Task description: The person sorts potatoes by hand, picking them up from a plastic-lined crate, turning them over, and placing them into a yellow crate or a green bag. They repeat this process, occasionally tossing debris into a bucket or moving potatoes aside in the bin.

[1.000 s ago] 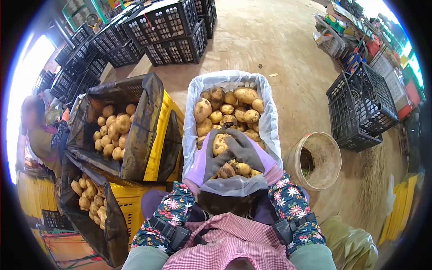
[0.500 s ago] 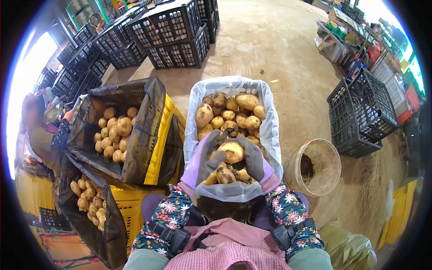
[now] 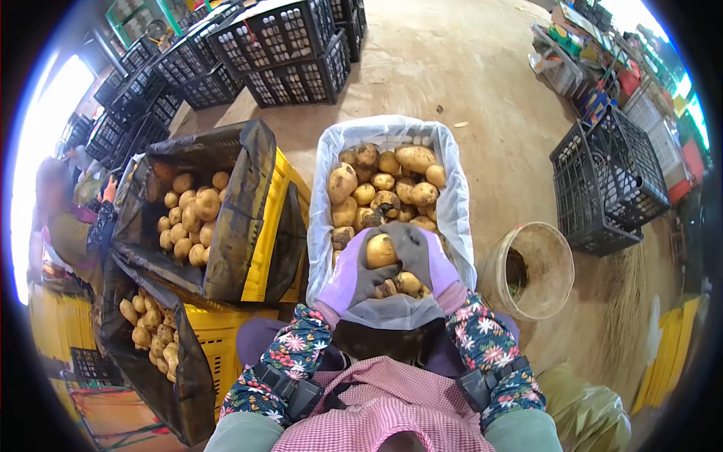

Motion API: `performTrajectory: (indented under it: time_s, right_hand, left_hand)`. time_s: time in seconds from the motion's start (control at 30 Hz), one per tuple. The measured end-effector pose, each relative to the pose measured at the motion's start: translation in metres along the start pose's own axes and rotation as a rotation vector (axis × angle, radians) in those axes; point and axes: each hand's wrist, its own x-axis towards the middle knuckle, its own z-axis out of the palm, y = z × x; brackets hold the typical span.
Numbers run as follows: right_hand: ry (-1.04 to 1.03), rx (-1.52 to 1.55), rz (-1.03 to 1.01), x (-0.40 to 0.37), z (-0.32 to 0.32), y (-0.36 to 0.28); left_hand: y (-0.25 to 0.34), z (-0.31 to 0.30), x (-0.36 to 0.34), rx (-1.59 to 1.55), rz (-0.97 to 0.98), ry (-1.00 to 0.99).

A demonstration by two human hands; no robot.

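Observation:
My left hand (image 3: 352, 273), in a purple and grey glove, grips a potato (image 3: 381, 251) over the front half of a crate (image 3: 458, 181) lined with white film. The gloved right hand (image 3: 420, 255) is closed against the same potato from the right, its fingers curled over and partly hidden. Beneath and beyond both hands lie many loose potatoes (image 3: 364, 194), some with dark soil on them. One potato (image 3: 385, 202) in the middle carries a large dark patch. Smaller potatoes (image 3: 407, 283) show just below my hands.
Left stand two yellow crates (image 3: 273, 226) with dark liners, holding potatoes. A dirty white bucket (image 3: 553, 264) sits close on my right, with black crates (image 3: 606, 181) beyond. Filled black crates (image 3: 290, 56) are stacked ahead. Another person (image 3: 75, 226) sits at far left.
The held potato has turned and shifted slightly left and up within my hands. My right fingers have moved over its top right side. The view has shifted slightly.

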Motion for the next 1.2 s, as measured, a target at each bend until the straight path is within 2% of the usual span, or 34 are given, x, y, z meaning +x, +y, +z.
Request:
performTrajectory:
  time_s: [0.03, 0.1, 0.17, 0.23, 0.27, 0.3, 0.37, 0.4, 0.43, 0.47, 0.5, 0.57, 0.63, 0.7, 0.77, 0.83, 0.87, 0.9, 0.93, 0.97, 1.03, 1.1, 1.13, 1.17, 1.2]
  right_hand:
    - [0.008, 0.001, 0.012, 0.000, -0.001, 0.017]
    - [-0.039, 0.441, 0.336, -0.002, -0.014, -0.006]
    - [-0.056, 0.370, 0.305, -0.005, -0.011, -0.018]
    - [0.026, -0.011, -0.072, -0.019, 0.002, -0.024]
    - [-0.051, -0.181, -0.005, -0.021, -0.001, -0.026]
    - [-0.049, -0.189, 0.002, -0.022, 0.002, -0.009]
    - [-0.109, 0.036, -0.028, -0.019, 0.009, 0.037]
    - [-0.150, 0.164, 0.163, -0.018, 0.009, 0.035]
    - [-0.104, 0.014, 0.181, -0.020, 0.006, 0.027]
    - [-0.193, -0.203, 0.168, -0.019, -0.006, 0.009]
    - [-0.284, -0.418, 0.155, -0.016, -0.016, -0.004]
    - [-0.369, -0.520, 0.161, -0.001, -0.020, 0.004]
    - [-0.450, -0.614, 0.160, 0.025, -0.021, 0.024]
    - [-0.246, -0.928, -0.076, 0.060, -0.018, 0.056]
    - [-0.065, -1.298, -0.166, 0.090, -0.011, 0.084]
    - [-0.033, -1.329, -0.194, 0.112, -0.008, 0.146]
    - [-0.056, -1.471, -0.202, 0.119, -0.006, 0.167]
    - [-0.076, -1.605, -0.216, 0.124, 0.001, 0.166]
    - [-0.170, -1.623, -0.095, 0.130, 0.004, 0.163]
    - [-0.245, -1.481, 0.030, 0.140, 0.002, 0.155]
    - [-0.278, -1.347, 0.103, 0.138, -0.007, 0.122]
    - [-0.249, -0.809, 0.345, 0.135, -0.015, 0.091]
    - [-0.233, -0.335, 0.327, 0.133, -0.020, 0.136]
    - [-0.230, -0.343, 0.314, 0.116, -0.020, 0.118]
    - [-0.253, 0.233, 0.469, 0.093, -0.018, 0.079]
  left_hand:
    - [-0.006, 0.001, 0.001, -0.003, -0.002, -0.014]
    - [-0.014, 0.002, 0.002, -0.507, -0.231, -0.065]
    - [-0.018, 0.002, 0.002, -0.546, -0.204, -0.029]
    - [-0.036, 0.008, -0.002, -0.349, 0.010, 0.036]
    - [-0.040, 0.009, -0.006, -0.399, -0.034, 0.000]
    - [-0.042, 0.008, -0.014, -0.408, -0.034, -0.005]
    - [-0.047, -0.004, -0.024, -0.988, -0.390, -0.056]
    - [-0.051, -0.015, -0.023, -1.179, -0.536, 0.082]
    - [-0.049, -0.039, -0.016, -1.252, -0.564, 0.208]
    - [-0.060, -0.059, -0.006, -1.248, -0.358, 0.434]
    - [-0.079, -0.098, -0.002, -1.572, -0.299, 0.277]
    - [-0.102, -0.167, 0.002, -1.298, 0.058, 0.361]
    - [-0.051, -0.182, 0.009, -1.487, 0.085, 0.628]
    - [-0.056, -0.170, 0.012, -1.409, 0.072, 0.705]
    - [-0.047, -0.138, 0.015, -1.232, -0.218, 0.715]
    - [-0.074, -0.109, 0.009, -1.279, -0.428, 0.510]
    - [-0.073, -0.100, 0.010, -1.290, -0.436, 0.538]
    - [-0.068, -0.094, 0.010, -1.244, -0.423, 0.416]
    - [-0.064, -0.091, 0.011, -1.191, -0.406, 0.291]
    - [-0.061, -0.093, 0.011, -1.181, -0.417, 0.265]
    - [-0.063, -0.091, 0.012, -1.181, -0.399, 0.285]
    - [-0.069, -0.086, 0.009, -1.158, -0.378, 0.282]
    - [-0.071, -0.084, 0.007, -1.120, -0.369, 0.276]
    - [-0.072, -0.081, 0.006, -1.124, -0.354, 0.280]
    - [-0.073, -0.078, 0.007, -1.057, -0.369, 0.210]
